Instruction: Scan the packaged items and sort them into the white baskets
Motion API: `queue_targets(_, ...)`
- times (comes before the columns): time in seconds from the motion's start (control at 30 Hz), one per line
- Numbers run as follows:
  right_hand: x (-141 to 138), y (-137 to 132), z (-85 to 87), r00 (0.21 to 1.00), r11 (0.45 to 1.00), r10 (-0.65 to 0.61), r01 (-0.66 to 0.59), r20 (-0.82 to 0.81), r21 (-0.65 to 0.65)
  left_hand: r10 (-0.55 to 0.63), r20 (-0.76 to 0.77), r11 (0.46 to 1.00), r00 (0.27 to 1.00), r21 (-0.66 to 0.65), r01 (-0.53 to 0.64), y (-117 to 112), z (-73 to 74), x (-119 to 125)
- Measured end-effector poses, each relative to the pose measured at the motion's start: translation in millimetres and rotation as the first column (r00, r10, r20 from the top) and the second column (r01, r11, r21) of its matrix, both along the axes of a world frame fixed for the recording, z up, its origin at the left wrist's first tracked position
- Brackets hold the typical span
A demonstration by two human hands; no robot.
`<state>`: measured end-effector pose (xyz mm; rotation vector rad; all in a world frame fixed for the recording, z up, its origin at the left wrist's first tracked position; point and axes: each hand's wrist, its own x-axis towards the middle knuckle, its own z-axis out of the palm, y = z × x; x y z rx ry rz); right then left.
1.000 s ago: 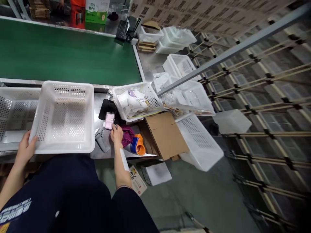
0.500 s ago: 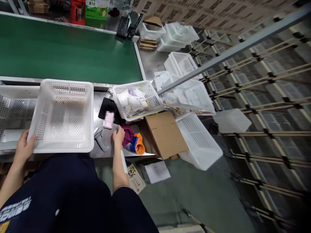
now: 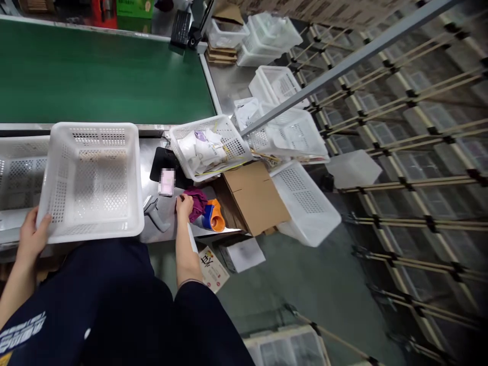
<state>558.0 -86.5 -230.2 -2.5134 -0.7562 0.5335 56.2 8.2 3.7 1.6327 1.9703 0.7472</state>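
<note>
Fingers of the right hand [image 3: 184, 204] are curled down onto the near edge of a purple cloth [image 3: 196, 201] on the steel bench [image 3: 150, 162]; whether they pinch the fabric or only press on it cannot be told, since the back of the hand covers the fingertips. The cloth lies just ahead and to the right of those fingers, bunched, with no clear long axis. It touches an orange-and-blue object [image 3: 212, 217] on its right, too small to identify.

Left hand [image 3: 31, 238] grips the near left corner of a large white perforated basket [image 3: 91, 178], thumb on the outer wall, the other fingers out of sight under the rim. The basket looks empty. Another white basket [image 3: 17, 173] sits touching it on the left, cut by the frame edge.

Right hand is by far the nearer to the cloth; the left is well apart, across the whole width of the basket.

Between basket and right hand lies a grey handheld device [image 3: 154, 213]. Just beyond is a small pink blurred item [image 3: 166, 182] on a black pad [image 3: 162, 163]. A smaller basket of white packets [image 3: 208, 148] sits tilted behind the cloth, beside a flattened brown carton [image 3: 253, 195]. A green conveyor belt [image 3: 99, 76] runs along the far side.
</note>
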Motion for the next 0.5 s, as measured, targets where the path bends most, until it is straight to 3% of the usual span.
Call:
queue_targets(0.17,-1.8,8.2,1.5,1.000,0.997,-0.026,0.027,0.009,-0.076,-0.005,0.016,1.000,1.000,0.003,0.005,2.1,-5.8,-5.9)
queue_targets(0.27,-7.2,-4.3,1.8,0.998,0.991,-0.056,0.055,-0.007,-0.122,-0.009,0.023,1.000,1.000,-0.004,0.009,2.8,-6.7,-6.0)
queue_targets(0.37,-24.3,-38.3,0.7,0.994,0.983,-0.106,0.100,-0.031,-0.156,-0.006,0.041,1.000,0.999,0.004,0.006,3.4,-4.6,-2.6)
queue_targets(0.5,-63.5,-115.1,1.3,0.980,0.972,-0.190,0.178,-0.066,-0.156,-0.003,0.071,1.000,0.998,0.021,0.002,5.6,-2.2,0.7)
